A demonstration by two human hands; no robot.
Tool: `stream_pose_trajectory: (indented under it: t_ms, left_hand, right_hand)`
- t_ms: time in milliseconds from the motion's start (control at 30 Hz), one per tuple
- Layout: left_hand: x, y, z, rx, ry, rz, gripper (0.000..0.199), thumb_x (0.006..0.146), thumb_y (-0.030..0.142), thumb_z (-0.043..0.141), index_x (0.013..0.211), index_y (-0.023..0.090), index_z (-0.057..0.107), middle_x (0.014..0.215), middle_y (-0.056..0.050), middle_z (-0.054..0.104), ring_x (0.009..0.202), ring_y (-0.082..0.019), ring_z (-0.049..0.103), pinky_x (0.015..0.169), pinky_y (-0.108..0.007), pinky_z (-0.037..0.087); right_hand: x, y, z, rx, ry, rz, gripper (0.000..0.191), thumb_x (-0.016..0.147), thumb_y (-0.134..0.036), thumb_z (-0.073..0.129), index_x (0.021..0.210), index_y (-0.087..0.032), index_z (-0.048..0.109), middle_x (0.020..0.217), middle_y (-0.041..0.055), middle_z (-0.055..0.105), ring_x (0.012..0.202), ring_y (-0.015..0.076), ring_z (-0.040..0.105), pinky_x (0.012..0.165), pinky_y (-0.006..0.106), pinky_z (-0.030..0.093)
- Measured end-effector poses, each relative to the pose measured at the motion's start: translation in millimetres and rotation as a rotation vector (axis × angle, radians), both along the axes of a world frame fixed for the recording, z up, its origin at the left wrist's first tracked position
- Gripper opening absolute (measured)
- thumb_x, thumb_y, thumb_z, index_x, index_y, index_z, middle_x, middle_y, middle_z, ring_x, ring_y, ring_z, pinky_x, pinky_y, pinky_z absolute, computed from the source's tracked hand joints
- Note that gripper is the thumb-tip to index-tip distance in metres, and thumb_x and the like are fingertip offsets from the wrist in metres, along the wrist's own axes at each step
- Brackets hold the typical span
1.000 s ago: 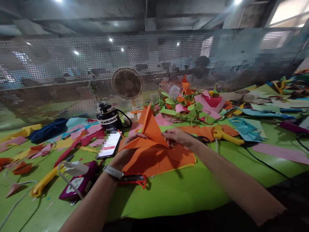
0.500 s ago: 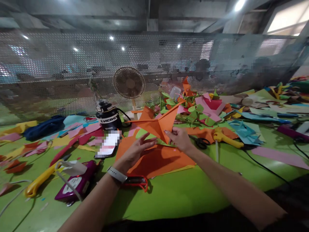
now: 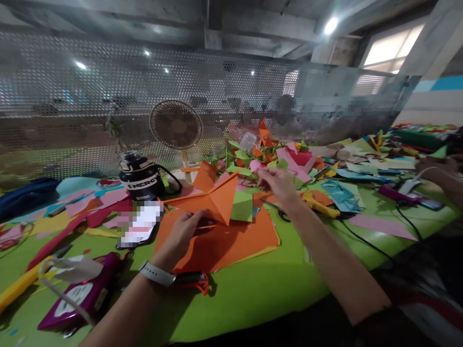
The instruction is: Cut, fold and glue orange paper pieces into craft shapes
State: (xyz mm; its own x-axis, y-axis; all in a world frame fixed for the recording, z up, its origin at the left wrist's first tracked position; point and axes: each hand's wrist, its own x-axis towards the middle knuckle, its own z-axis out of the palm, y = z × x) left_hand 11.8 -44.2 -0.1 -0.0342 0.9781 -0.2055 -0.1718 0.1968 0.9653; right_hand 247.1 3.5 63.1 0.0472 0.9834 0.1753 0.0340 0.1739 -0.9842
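My left hand, a pale band on its wrist, holds the folded orange paper shape by its lower left part. The shape has pointed arms and tilts above flat orange sheets on the green table. My right hand is raised to the right of the shape, apart from it, near the heap of green and pink paper pieces. Its fingers are bent together, and whatever lies between them is too small to make out. A green paper piece shows just right of the orange shape.
A black bottle, fan and phone stand or lie behind and left. Nearer are a purple power strip and red-handled tool. A yellow glue gun lies right. Another person's hand is at far right.
The view has turned to the right. My right hand has let go of the orange shape and moved up and right. My left hand has taken hold of the shape.
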Motion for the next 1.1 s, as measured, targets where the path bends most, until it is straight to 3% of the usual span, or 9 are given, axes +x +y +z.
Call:
stream_pose_trajectory:
  t_ms: [100,200,367,467,600,800,867,967,1100]
  left_hand:
    - [-1,1,0.1,0.028,0.003,0.027,0.017,0.069,0.031,0.069,0.066,0.015,0.071,0.071,-0.01,0.074,0.067,-0.021,0.071,0.064,-0.027,0.056]
    - [0,2,-0.8,0.017,-0.013,0.052,0.015,0.069,0.029,0.07,0.062,0.016,0.07,0.068,-0.009,0.073,0.067,-0.022,0.07,0.064,-0.028,0.057]
    - [1,3,-5.3,0.082,-0.06,-0.019,0.019,0.069,0.033,0.074,0.066,0.014,0.072,0.074,-0.01,0.074,0.069,-0.02,0.07,0.069,-0.028,0.057]
    - [2,3,-6.7,0.125,-0.076,-0.048,0.021,0.07,0.035,0.076,0.069,0.014,0.073,0.079,-0.009,0.074,0.071,-0.018,0.068,0.07,-0.027,0.057]
    - [4,3,-5.4,0.168,-0.07,-0.014,0.022,0.069,0.036,0.076,0.068,0.014,0.072,0.073,-0.005,0.071,0.071,-0.016,0.066,0.074,-0.029,0.057]
    - [4,2,-3.4,0.12,-0.165,0.103,0.016,0.065,0.024,0.074,0.06,0.016,0.061,0.068,-0.002,0.066,0.065,-0.016,0.065,0.071,-0.033,0.058]
    - [4,3,-3.2,0.062,-0.231,0.148,0.016,0.065,0.021,0.072,0.06,0.016,0.058,0.064,-0.001,0.063,0.061,-0.016,0.065,0.069,-0.036,0.058]
    - [5,3,-2.8,0.014,-0.273,0.141,0.014,0.066,0.019,0.07,0.064,0.017,0.057,0.057,0.001,0.059,0.057,-0.016,0.063,0.067,-0.036,0.058]
    - [7,2,-2.3,0.007,-0.272,0.145,0.013,0.068,0.02,0.069,0.067,0.016,0.056,0.059,-0.001,0.062,0.057,-0.016,0.063,0.066,-0.036,0.059]
  right_hand:
    - [34,-9,30.9,0.218,-0.048,-0.103,0.023,0.071,-0.041,0.067,0.078,-0.019,0.065,0.056,-0.003,0.06,0.045,0.0076,0.048,0.045,0.02,0.039]
    - [62,-17,37.7,0.178,-0.378,-0.044,0.021,0.07,-0.038,0.065,0.078,-0.019,0.066,0.062,0.0001,0.063,0.052,0.0112,0.054,0.051,0.023,0.04]
    - [75,-20,2.0,-0.142,-1.384,0.054,0.011,0.071,-0.027,0.06,0.063,-0.019,0.062,0.066,0.0042,0.065,0.064,0.0176,0.058,0.053,0.026,0.033]
    - [73,-18,-20.8,-0.221,-1.522,0.065,0.013,0.067,-0.027,0.063,0.059,-0.018,0.057,0.066,0.0067,0.063,0.063,0.0204,0.058,0.05,0.027,0.028]
    - [78,-7,-34.1,-0.224,-1.508,0.12,0.013,0.064,-0.028,0.064,0.061,-0.019,0.056,0.068,0.0058,0.063,0.064,0.0204,0.058,0.049,0.026,0.027]
    - [91,1,-30.9,-0.284,-1.39,0.215,0.012,0.066,-0.026,0.062,0.06,-0.02,0.054,0.062,0.0029,0.064,0.054,0.0163,0.06,0.047,0.025,0.034]
    - [93,-2,-26.3,-0.347,-1.153,0.208,0.009,0.069,-0.026,0.063,0.068,-0.019,0.056,0.063,0.0032,0.067,0.051,0.0146,0.06,0.048,0.024,0.04]
    - [84,-11,-21.6,-0.392,-0.577,0.156,0.02,0.066,-0.026,0.071,0.078,-0.019,0.056,0.068,0.0042,0.069,0.053,0.0147,0.063,0.051,0.024,0.05]
    - [43,-21,-26.7,-0.3,0.033,0.2,0.034,0.064,-0.024,0.08,0.087,-0.022,0.055,0.083,0.0015,0.07,0.066,0.0141,0.068,0.069,0.028,0.059]
